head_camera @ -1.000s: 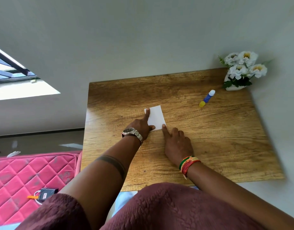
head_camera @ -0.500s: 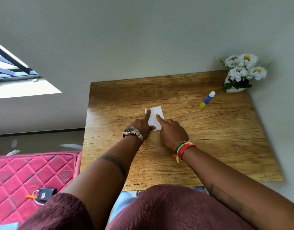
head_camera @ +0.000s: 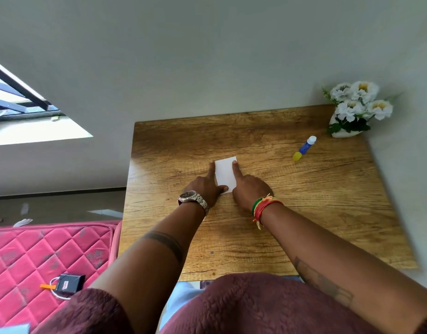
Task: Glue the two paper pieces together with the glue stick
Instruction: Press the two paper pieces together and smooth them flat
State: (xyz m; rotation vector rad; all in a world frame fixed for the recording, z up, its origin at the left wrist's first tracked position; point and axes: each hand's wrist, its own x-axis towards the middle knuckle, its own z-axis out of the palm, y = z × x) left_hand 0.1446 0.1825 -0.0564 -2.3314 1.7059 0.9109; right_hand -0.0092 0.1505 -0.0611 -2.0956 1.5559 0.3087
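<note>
Paper (head_camera: 225,174) lay flat on bench (head_camera: 304,213); left hand (head_camera: 205,186) and right hand (head_camera: 250,189) pressed forefingers along its edges, grip pinching nothing; glue stick (head_camera: 304,148) well apart.

Table: I see 1 wood-grain top (head_camera: 316,213) against a grey wall (head_camera: 207,56).
Window: left of the table, daylight on its sill (head_camera: 39,131).
Mattress: pink quilted (head_camera: 39,249), lower left of the table.

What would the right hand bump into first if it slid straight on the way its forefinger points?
Probably nothing on the table: the right hand points along the paper's right edge toward bare wood, then the wall. The glue stick lies well off to the right.
</note>
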